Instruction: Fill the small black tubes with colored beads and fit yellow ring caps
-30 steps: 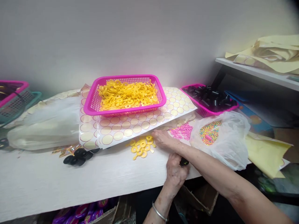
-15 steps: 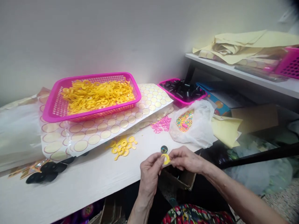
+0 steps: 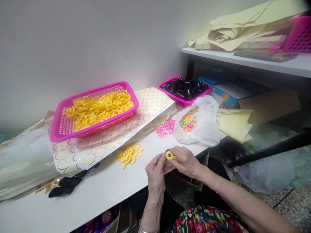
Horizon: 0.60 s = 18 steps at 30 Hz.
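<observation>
"Where was the yellow ring [image 3: 171, 154]?"

"It was on the near side of the white bag [image 3: 207, 127], a bit to the left. The right hand [image 3: 185, 160] pinched it with thumb and fingers."

"And the left hand [image 3: 156, 173]?"

"Its fingertips were bunched up close to the ring. I couldn't tell if they pinched it too."

"What was new?"

"Half a second before, both hands had the ring between them, and a little black cup [image 3: 167, 151] was apart from it, just past the fingers. Now the black cup peeked out right behind the ring's edge, so the two were together. I couldn't see if the ring went around the cup or only lay against it."

"Did the other things change?"

"They looked the same. The pink bits [image 3: 166, 128] were just left of the bag. The loose yellow rings [image 3: 130, 155] lay farther left of it. The big pink basket [image 3: 55, 127], full of yellow rings, was farther left still. The small pink basket [image 3: 183, 103], with black pieces [image 3: 186, 87] in it, was just behind the bag, and coloured beads [image 3: 187, 119] were inside the bag."
</observation>
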Tool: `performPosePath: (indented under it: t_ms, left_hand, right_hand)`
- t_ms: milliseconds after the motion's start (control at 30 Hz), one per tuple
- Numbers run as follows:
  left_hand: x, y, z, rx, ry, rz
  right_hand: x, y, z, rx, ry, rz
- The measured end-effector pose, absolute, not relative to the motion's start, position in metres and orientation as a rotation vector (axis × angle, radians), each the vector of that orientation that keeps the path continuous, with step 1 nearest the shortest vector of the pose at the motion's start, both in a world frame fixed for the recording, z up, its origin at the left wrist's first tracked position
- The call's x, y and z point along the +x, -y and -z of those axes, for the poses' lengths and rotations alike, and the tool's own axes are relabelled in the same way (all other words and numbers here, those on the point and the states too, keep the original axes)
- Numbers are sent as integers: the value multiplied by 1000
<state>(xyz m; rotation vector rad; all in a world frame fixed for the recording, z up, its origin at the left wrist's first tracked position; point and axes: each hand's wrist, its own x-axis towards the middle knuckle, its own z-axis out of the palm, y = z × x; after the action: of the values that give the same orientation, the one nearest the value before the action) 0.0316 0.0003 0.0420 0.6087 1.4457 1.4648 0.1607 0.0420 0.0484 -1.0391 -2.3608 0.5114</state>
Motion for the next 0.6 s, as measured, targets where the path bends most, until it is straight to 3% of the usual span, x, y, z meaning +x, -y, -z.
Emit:
performPosePath:
  t_ms: [300,600]
  left_hand:
    - [18,-19,1,1065,-1712,-1343]
    - [25,-31,6,1569,-1941,-1100]
  right_hand:
    - [177,-52,-17,-1434,2413,-120]
    - [156,-114,-37,-1396,2540,-76]
